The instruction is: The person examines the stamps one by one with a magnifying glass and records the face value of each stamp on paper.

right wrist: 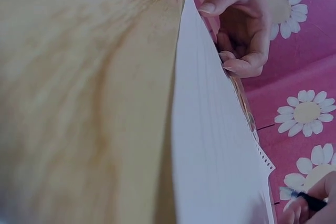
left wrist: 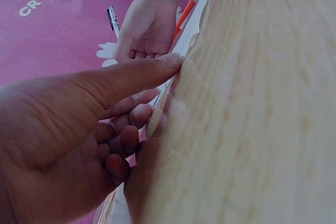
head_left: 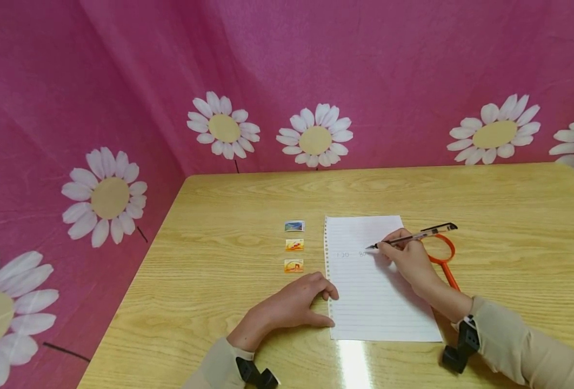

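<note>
My right hand (head_left: 413,263) grips a black gel pen (head_left: 415,236), its tip at the upper part of a lined loose-leaf sheet (head_left: 384,302). Handwritten "120" and "80" stand on one line there, the "80" right beside the pen tip. At the sheet's punched left edge my left hand (head_left: 294,302) rests, thumb and fingertips touching the margin, fingers bent loosely. In the left wrist view the left thumb (left wrist: 142,74) lies along the paper's edge. The right wrist view catches only part of the pen (right wrist: 313,202) and the fingers round it.
Three small picture stamps form a column left of the sheet: a blue one (head_left: 294,226), then two yellow-orange ones, the middle (head_left: 294,245) and the lowest (head_left: 294,266). An orange-red magnifying glass (head_left: 448,270) lies partly behind the right hand. A pink flowered cloth (head_left: 389,65) hangs behind the wooden table (head_left: 209,259).
</note>
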The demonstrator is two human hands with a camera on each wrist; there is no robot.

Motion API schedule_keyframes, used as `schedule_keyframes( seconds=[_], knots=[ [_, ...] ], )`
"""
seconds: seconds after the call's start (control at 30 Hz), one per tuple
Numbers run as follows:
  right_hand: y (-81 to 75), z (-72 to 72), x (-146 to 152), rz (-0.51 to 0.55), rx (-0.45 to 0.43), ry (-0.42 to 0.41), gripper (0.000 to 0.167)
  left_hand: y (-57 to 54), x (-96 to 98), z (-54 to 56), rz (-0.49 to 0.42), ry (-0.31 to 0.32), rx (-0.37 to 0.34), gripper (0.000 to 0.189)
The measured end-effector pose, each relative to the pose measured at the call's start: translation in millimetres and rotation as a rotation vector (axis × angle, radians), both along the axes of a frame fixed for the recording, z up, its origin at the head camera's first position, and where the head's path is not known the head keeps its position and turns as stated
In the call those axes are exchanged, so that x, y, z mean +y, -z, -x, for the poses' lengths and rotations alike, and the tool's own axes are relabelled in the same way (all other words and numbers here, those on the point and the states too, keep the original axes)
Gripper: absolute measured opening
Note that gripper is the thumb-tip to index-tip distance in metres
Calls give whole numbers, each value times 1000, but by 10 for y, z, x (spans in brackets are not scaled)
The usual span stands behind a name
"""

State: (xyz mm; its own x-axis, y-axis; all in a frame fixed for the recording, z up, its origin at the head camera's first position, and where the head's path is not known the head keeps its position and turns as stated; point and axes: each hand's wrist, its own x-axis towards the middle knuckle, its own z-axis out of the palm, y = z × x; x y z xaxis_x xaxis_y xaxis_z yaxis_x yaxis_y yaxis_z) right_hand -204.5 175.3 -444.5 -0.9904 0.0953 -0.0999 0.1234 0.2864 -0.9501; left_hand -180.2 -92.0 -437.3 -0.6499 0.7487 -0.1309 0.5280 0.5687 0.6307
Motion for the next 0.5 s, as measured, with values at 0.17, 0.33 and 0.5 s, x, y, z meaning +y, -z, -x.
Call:
schedule_keyframes(
  seconds=[0.17, 0.33, 0.5],
  knots=[
    [5, -10, 19, 37, 29, -12, 8, 9, -6, 6, -14, 13, 14, 38],
    [-15, -28, 37, 43, 45, -22, 9, 10, -12, 6, -32, 24, 22, 38],
    [-41, -53, 59, 41, 49, -28, 9, 10, -7, 1, -20, 19, 14, 38]
  ],
)
